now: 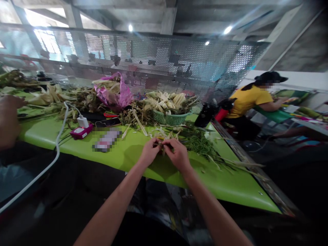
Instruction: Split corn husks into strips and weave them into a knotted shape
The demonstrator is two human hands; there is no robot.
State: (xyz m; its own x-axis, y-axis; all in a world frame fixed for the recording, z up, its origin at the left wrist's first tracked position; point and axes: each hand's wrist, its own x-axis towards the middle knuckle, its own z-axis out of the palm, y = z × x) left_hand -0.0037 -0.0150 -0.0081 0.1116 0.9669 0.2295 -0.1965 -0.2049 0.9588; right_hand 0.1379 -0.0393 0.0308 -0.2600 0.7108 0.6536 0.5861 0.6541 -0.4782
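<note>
My left hand [150, 150] and my right hand [178, 153] meet over the near edge of the green table [123, 155]. The fingertips of both are pinched together on something small and brownish, perhaps a bit of plant; the fingers mostly cover it. Just beyond them lie pale plant scraps [164, 132]. Thin green sprigs [202, 145] spread out to the right of my right hand. Behind the scraps stands a green plastic basket [170, 119], heaped with pale, husk-like strips [166, 101].
A pink plastic bag [126, 97] and dried plant heaps [82, 97] lie at back left. Nearer are a blurred-out phone-like object [104, 145], a magenta power socket [83, 132] and white cable [59, 136]. A black bottle [202, 116] stands right. Another person's hand [9, 119] shows left; someone in yellow [247, 99] sits right.
</note>
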